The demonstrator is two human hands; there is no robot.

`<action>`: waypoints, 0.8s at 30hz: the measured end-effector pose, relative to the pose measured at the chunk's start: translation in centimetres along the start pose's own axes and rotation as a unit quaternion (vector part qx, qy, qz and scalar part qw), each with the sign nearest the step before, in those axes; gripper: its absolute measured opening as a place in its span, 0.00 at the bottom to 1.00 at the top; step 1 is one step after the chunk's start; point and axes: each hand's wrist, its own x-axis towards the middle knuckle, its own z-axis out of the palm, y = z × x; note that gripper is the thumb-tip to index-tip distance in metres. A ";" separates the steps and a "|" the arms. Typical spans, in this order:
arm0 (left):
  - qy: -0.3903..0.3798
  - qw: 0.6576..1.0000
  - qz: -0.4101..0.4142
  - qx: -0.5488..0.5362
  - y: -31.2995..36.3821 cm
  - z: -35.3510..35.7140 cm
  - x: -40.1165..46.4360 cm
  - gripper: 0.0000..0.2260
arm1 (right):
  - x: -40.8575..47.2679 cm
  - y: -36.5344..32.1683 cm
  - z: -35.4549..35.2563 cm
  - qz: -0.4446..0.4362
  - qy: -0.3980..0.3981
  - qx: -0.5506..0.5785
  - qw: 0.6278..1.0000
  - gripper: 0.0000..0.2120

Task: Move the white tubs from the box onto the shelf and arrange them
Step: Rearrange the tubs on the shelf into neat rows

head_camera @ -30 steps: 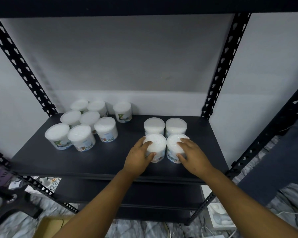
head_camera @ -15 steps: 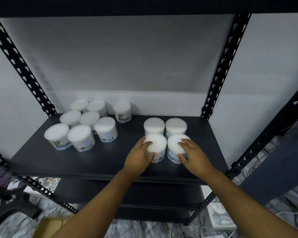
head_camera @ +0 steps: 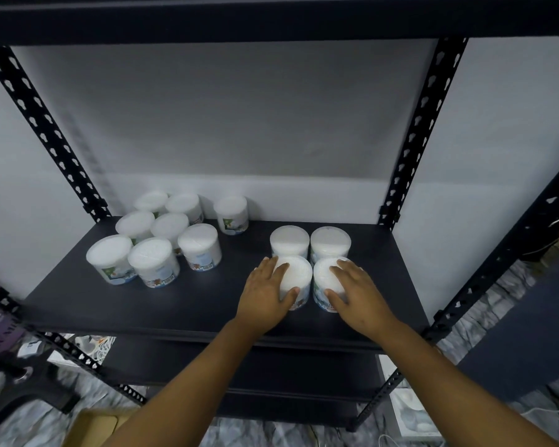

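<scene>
Head view, centre of the frame: your left hand (head_camera: 265, 293) grips the front-left tub (head_camera: 296, 279) of a block of four, fingers curled over its lid and thumb against its side. Your right hand (head_camera: 357, 293) grips the front-right tub (head_camera: 325, 287) the same way, fingers across the lid and thumb low on its wall. These two tubs stand just beside each other on the dark shelf (head_camera: 181, 304), right of centre. Directly behind them stand the back-left tub (head_camera: 289, 241) and the back-right tub (head_camera: 330, 241), close up against the front pair.

Toward the left of the frame, a cluster of seven tubs (head_camera: 154, 243) stands upright on the same shelf, packed close together, and one single tub (head_camera: 231, 214) stands apart near the back wall, between the cluster and your block of four. At the bottom left edge of the frame you can see a corner of the cardboard box (head_camera: 92, 425) on the floor, below the shelf.
</scene>
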 end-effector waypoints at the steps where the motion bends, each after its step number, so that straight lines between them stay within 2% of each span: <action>1: 0.000 1.000 -0.002 0.006 0.1 -0.1 0.0 0.27 | 0.0 -0.1 -0.2 -0.001 0.003 0.000 1.000 0.26; 7: -0.007 0.999 -0.027 0.029 0.8 -0.6 0.2 0.29 | 0.8 0.2 -0.5 0.011 -0.024 -0.020 0.999 0.31; 24: 0.014 0.994 -0.107 0.034 -0.1 -2.2 -0.7 0.30 | 4.0 -0.9 0.3 -0.026 -0.063 -0.022 0.997 0.33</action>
